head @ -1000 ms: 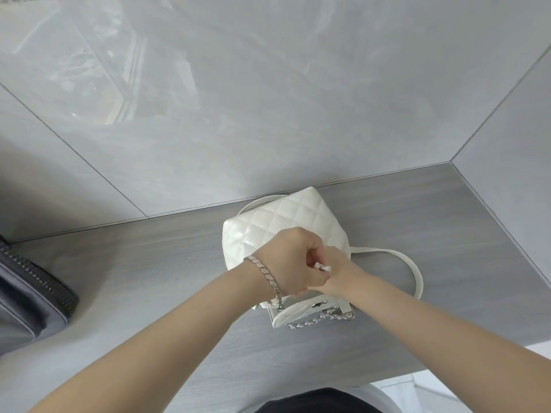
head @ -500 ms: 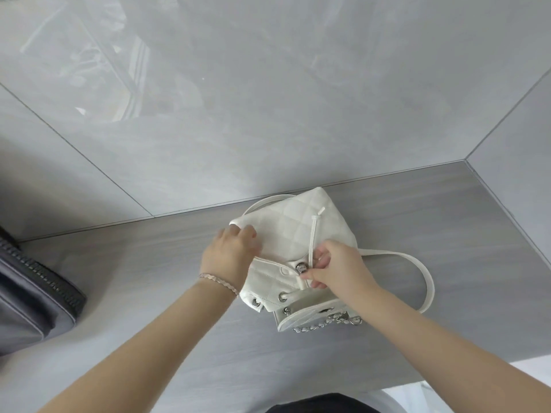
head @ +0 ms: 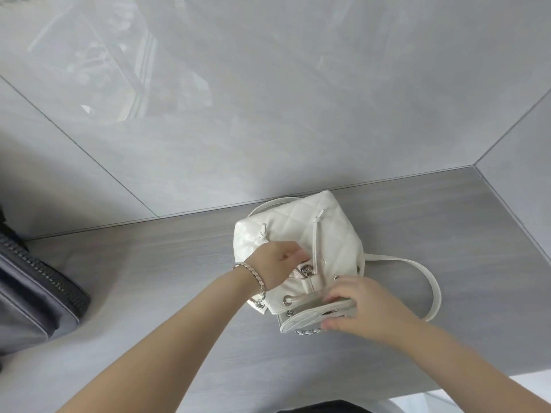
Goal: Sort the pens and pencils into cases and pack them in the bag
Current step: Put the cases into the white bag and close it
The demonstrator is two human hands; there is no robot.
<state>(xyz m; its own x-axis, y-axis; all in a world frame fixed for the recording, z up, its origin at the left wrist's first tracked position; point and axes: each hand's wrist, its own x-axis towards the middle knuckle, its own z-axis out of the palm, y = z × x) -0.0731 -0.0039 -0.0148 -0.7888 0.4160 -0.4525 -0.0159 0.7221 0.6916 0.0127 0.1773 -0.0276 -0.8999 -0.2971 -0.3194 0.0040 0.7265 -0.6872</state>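
Note:
A small white quilted drawstring bag [head: 313,231] lies on the grey wood-grain shelf [head: 149,278], its mouth toward me. My left hand [head: 275,268], a chain bracelet on the wrist, rests on the bag's left side with its fingers curled in at the gathered mouth by the silver cord lock. My right hand [head: 362,308] grips the bag's flap [head: 301,318], fingers over its top edge and thumb under it by the chain trim. Two white drawstring ends lie loose on the bag. No pens, pencils or cases show.
A dark grey zippered bag [head: 35,296] sits at the shelf's left edge. A white strap [head: 429,281] loops out right of the quilted bag. Glossy grey tiled walls close in behind and on the right. The shelf's front edge runs near my arms.
My left hand slid from the bag's top left corner down to its mouth. My right hand let go of the drawstring and dropped onto the flap.

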